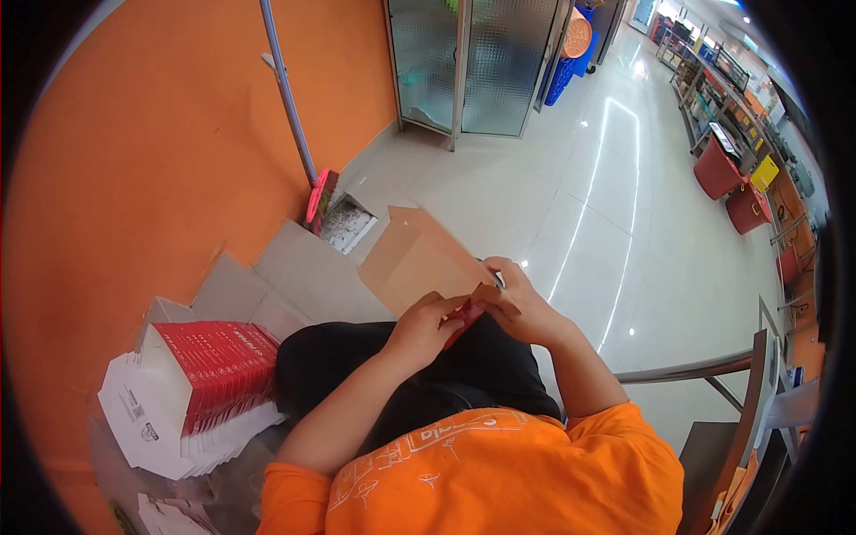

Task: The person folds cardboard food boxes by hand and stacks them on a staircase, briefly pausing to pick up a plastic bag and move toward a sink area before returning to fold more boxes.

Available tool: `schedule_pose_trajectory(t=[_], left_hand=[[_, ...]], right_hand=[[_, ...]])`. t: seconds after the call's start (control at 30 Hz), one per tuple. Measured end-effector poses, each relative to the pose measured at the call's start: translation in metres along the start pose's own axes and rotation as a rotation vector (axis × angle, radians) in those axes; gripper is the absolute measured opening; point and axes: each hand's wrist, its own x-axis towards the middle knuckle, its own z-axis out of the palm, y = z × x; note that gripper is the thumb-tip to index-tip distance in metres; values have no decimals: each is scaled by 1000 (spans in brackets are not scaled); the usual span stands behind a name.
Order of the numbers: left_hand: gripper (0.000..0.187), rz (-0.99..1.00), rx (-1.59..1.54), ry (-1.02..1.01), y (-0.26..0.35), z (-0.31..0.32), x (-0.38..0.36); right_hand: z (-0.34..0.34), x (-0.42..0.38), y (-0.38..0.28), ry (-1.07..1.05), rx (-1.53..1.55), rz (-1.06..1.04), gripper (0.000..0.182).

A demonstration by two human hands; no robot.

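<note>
A partly folded cardboard box [412, 260], plain brown on the inside with some red on its outer side, is held over my lap. Its large flat panel stretches away from me, and folded flaps are at the near end. My left hand [424, 328] pinches the red side near that end. My right hand [520, 301] grips the neighbouring corner, its fingers closed around a brown flap. The two hands are close together, almost touching. Beside my left leg stands a stack of red and white folded boxes [227, 366], nested together.
Grey tiled steps [290, 259] run along the orange wall [178, 134]. A broom [321, 196] and dustpan [348, 223] stand ahead on the left. Further off is a glass-panelled cabinet [504, 71]. Red bins [718, 169] line the right side, and a metal rail [687, 367] is near my right.
</note>
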Motion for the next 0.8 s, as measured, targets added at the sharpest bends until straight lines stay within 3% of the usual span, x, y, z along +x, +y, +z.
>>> schedule_pose_trajectory(t=[0.07,0.17,0.5,0.6,0.67,0.7,0.77,0.8], left_hand=[[36,-74,-66,33,2,-2,3],[34,-135,-179,65,8,-5,5],[31,-78,-84,85,2,5,12],[36,-123,-221,87,4,5,17],[48,-319,-394,82,16,0,20],[48,-322,-393,94,19,-2,18],[53,-88,-365,-17,22,-2,10],[51,3,-180,-121,17,-6,6]], right_hand=[[7,1,-4,206,180,52,19],[14,-4,-1,345,188,135,21],[18,3,1,239,304,128,24],[22,6,-13,208,347,186,26],[34,6,-25,376,142,225,32],[37,7,-21,370,146,215,32],[45,1,1,381,384,381,35],[43,1,15,329,480,506,26]])
